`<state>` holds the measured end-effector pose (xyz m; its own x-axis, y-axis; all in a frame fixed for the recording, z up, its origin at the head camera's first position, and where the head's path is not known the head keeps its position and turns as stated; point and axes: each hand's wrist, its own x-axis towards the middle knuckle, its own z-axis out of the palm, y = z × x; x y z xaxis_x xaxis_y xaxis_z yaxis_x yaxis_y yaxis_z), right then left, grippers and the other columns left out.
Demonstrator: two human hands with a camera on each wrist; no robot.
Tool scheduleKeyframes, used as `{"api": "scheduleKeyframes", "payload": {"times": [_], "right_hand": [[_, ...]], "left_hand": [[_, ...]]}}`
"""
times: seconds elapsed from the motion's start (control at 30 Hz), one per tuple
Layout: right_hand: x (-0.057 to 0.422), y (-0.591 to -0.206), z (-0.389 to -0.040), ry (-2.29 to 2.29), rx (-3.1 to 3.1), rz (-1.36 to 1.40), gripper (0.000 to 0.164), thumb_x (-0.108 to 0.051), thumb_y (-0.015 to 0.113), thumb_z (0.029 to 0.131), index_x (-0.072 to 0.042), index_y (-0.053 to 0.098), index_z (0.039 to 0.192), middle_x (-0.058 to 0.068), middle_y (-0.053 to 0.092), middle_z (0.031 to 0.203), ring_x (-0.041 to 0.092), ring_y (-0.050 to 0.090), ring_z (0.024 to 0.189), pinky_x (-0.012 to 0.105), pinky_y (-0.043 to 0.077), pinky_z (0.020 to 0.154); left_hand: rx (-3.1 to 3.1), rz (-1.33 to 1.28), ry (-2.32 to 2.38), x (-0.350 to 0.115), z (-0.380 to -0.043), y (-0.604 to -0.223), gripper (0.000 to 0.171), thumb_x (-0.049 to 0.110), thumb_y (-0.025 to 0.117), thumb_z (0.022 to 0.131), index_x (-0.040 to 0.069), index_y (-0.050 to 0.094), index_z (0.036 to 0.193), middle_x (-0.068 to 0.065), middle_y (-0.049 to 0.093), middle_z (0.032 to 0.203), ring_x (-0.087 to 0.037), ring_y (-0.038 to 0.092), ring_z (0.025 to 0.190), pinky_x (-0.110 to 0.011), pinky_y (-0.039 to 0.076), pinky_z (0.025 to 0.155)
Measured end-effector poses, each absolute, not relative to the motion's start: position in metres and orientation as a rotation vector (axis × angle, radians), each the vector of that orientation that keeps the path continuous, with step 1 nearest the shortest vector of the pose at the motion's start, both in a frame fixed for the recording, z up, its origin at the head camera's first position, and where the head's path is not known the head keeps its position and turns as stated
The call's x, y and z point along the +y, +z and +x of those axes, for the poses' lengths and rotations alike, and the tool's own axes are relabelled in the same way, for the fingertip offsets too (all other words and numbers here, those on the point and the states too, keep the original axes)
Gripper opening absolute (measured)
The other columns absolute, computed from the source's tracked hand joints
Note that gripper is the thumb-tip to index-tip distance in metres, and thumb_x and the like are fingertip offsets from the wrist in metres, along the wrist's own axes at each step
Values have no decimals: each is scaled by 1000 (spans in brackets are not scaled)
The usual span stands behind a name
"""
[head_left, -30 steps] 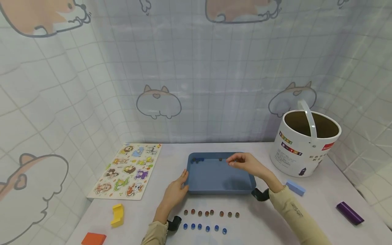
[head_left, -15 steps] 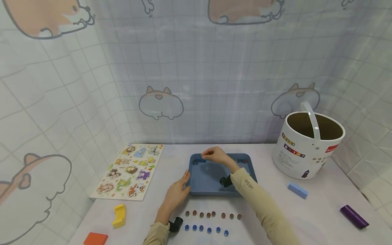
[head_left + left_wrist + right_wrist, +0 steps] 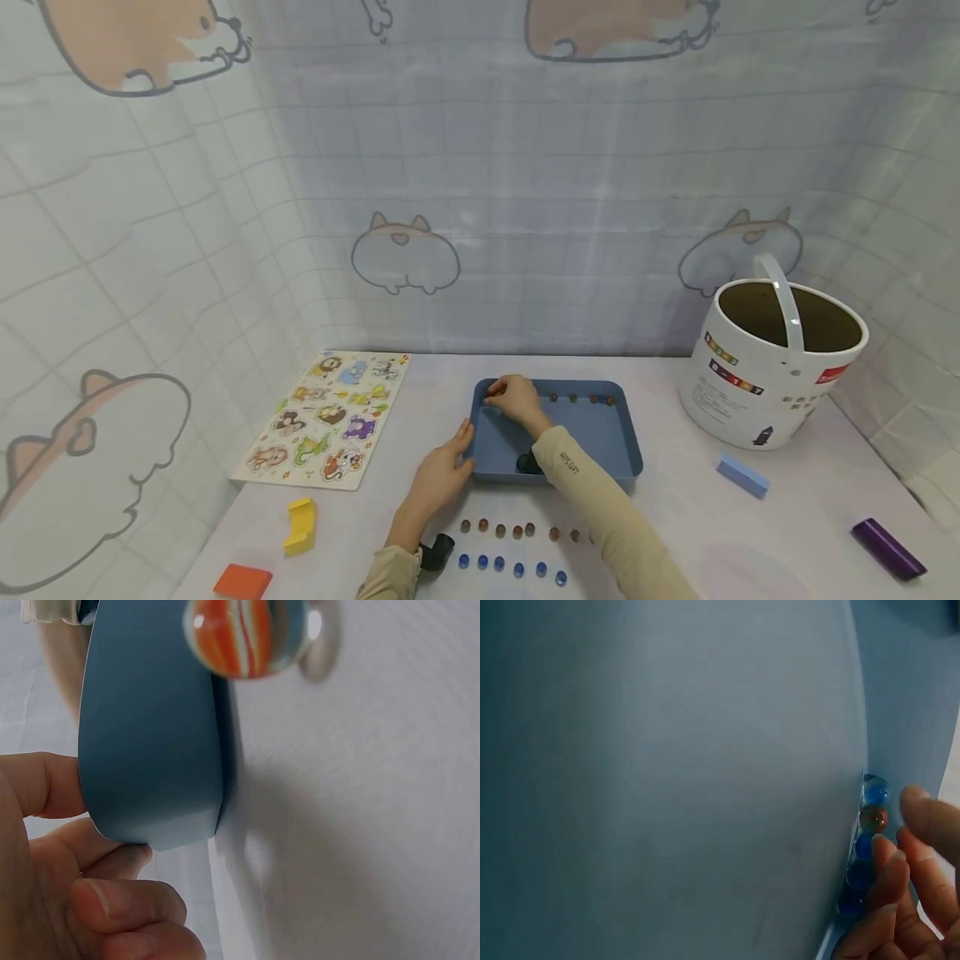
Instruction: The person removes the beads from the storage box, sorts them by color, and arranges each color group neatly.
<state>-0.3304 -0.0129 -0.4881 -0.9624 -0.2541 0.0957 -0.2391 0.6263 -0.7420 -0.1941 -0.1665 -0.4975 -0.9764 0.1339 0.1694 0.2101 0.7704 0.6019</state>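
Observation:
A blue rectangular tray (image 3: 570, 437) lies on the table, its outer wall filling much of the left wrist view. My left hand (image 3: 441, 475) grips its near left corner, fingers on the side rim. Inside, my right hand (image 3: 517, 402) reaches into the back left corner. In the right wrist view its fingertips (image 3: 886, 851) are right at a row of marbles along the tray wall, thumb apart from the fingers. That row has a red-brown marble (image 3: 874, 818) and several blue ones (image 3: 859, 874). More marbles (image 3: 573, 398) lie along the back wall to the right.
In front of the tray lie a row of reddish-brown marbles (image 3: 500, 531) and a row of blue marbles (image 3: 518, 570). An animal puzzle board (image 3: 322, 421), yellow block (image 3: 301, 526) and orange block (image 3: 242, 582) are left. A white bucket (image 3: 750, 383), light-blue block (image 3: 743, 476) and purple block (image 3: 888, 550) are right.
My right hand has moved left across the tray, from the marbles at the back right to those in the back left corner. The left hand keeps its place at the tray's corner.

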Motion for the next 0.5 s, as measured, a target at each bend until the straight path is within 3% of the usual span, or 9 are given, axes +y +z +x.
{"api": "scheduleKeyframes", "payload": {"times": [0.3, 0.5], "right_hand": [[-12, -489, -332, -1125, 2889, -468, 15, -24, 78, 80, -15, 75, 92, 1, 73, 88, 15, 65, 78, 32, 53, 71], [-12, -490, -332, -1075, 2877, -512, 15, -23, 77, 81, -13, 74, 91, 2, 73, 87, 13, 63, 73, 29, 51, 64]], "left_hand": [[-2852, -265, -979, -165, -193, -496, 56, 17, 56, 92, 3, 43, 144, -8, 38, 154, -31, 45, 136, -50, 42, 107], [-2851, -269, -990, -166, -192, -497, 56, 17, 55, 92, 3, 43, 144, -8, 37, 154, -32, 45, 136, -51, 42, 107]]}}
